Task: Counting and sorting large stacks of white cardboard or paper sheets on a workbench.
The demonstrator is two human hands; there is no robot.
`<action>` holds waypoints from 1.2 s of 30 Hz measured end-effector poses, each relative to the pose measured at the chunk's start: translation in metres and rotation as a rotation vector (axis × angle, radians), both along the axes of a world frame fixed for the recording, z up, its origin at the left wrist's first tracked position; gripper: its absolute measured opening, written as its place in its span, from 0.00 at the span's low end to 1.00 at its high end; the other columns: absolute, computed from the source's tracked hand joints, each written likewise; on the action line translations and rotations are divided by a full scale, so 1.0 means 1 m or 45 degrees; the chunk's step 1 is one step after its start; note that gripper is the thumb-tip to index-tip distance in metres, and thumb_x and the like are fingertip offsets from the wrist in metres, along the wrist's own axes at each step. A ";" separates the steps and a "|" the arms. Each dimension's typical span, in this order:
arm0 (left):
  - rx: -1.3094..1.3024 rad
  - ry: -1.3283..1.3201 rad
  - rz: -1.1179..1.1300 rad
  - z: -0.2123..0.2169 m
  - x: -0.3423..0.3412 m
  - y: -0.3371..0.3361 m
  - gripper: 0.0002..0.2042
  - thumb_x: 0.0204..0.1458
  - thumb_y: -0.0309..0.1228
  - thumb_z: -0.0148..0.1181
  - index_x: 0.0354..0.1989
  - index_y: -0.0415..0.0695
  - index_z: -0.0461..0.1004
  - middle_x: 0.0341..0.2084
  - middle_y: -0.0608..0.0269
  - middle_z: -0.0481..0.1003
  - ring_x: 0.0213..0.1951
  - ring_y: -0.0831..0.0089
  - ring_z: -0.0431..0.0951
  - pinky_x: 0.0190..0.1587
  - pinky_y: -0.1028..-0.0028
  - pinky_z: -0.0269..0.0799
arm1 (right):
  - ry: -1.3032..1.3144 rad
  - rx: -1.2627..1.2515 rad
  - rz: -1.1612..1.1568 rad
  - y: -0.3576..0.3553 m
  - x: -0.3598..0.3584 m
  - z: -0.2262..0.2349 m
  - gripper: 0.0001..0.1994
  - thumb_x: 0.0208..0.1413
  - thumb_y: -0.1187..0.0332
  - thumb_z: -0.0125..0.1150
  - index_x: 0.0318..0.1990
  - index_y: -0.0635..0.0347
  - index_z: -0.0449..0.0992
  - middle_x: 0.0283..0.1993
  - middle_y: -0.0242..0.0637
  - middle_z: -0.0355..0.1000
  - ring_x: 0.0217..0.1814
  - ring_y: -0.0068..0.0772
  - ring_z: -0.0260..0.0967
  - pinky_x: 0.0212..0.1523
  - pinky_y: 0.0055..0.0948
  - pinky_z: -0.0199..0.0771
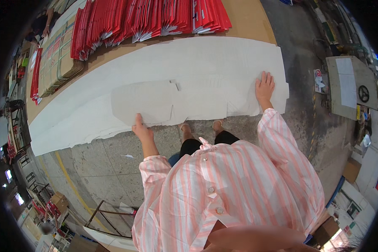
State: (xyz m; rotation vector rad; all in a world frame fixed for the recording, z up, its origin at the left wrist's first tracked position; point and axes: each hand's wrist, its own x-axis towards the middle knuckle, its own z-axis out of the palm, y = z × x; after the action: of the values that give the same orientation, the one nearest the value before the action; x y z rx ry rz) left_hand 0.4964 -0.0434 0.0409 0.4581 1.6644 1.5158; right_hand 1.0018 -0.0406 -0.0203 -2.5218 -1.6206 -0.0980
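Note:
A flat grey cardboard piece point(140, 101) with angled corners lies on the large pale cardboard sheets point(206, 59) that cover the near part of the table. At its near edge is my left hand point(143, 133), one digit resting on top and the other fingers curled out of sight at the edge, so it appears to pinch the piece. Farther right, my right hand point(265, 89) lies flat on the pale cardboard near its right end, fingers stretched out and holding nothing. A small dark slot shows at the grey piece's upper right corner.
Red folded card pieces point(151, 19) stand in a long packed row along the far side. Strapped brown cardboard bundles point(56, 59) sit at the far left. A grey-green machine with a black handwheel point(363, 93) stands at right. A metal frame point(109, 214) is behind left.

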 end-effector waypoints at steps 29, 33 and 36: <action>0.108 -0.211 0.142 -0.020 -0.009 -0.009 0.10 0.50 0.29 0.56 0.35 0.34 0.72 0.32 0.63 0.74 0.34 0.73 0.72 0.37 0.74 0.67 | -0.031 0.030 0.005 -0.001 0.004 -0.002 0.26 0.55 0.55 0.44 0.60 0.50 0.54 0.65 0.43 0.47 0.66 0.50 0.40 0.62 0.52 0.39; 0.019 0.089 -0.055 -0.027 -0.013 -0.011 0.09 0.50 0.29 0.56 0.35 0.35 0.72 0.32 0.63 0.74 0.33 0.72 0.72 0.38 0.74 0.68 | -0.027 0.050 0.014 -0.001 0.006 -0.006 0.26 0.55 0.55 0.44 0.61 0.50 0.54 0.65 0.43 0.46 0.67 0.50 0.39 0.62 0.53 0.39; 0.039 0.073 0.024 -0.025 -0.005 -0.008 0.08 0.50 0.28 0.56 0.35 0.35 0.72 0.32 0.63 0.74 0.33 0.73 0.72 0.38 0.74 0.68 | -0.017 0.046 0.003 -0.004 0.009 -0.005 0.26 0.55 0.55 0.44 0.61 0.49 0.53 0.65 0.43 0.46 0.67 0.50 0.39 0.62 0.53 0.38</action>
State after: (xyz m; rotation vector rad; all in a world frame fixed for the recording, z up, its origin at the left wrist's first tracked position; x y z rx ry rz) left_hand 0.4915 -0.0510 0.0158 0.5079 1.6959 1.5573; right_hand 1.0113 -0.0442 -0.0252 -2.4978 -1.6118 -0.1428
